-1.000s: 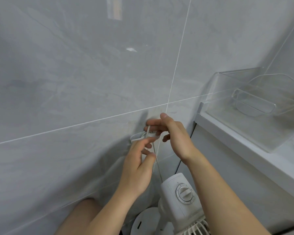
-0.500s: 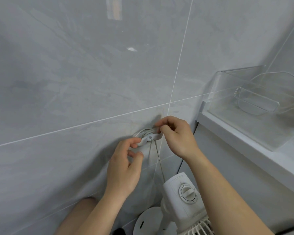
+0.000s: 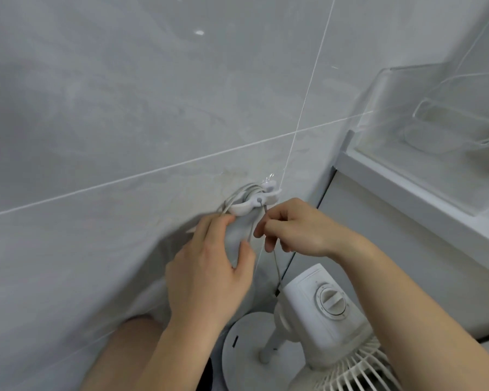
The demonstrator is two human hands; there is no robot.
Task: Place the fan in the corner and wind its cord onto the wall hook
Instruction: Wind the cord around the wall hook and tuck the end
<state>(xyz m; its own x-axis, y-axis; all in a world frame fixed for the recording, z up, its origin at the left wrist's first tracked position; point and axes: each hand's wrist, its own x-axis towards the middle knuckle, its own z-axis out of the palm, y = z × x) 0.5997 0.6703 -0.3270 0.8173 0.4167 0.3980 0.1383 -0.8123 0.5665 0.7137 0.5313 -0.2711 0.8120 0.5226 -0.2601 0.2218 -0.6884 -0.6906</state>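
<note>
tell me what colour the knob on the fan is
White, the same as the fan body around it; the knob shows clearly in the head view.

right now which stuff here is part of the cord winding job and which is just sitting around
Part of the job:
- fan, standing on the floor by the wall
- cord, looped over the hook and running down to the fan
- wall hook
- left hand and right hand, both on the cord

Just sitting around:
- clear container on the white ledge

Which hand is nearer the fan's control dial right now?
The right hand. It pinches the cord up and left of the dial, above the fan. The left hand sits farther left, holding cord loops below the wall hook.
</note>
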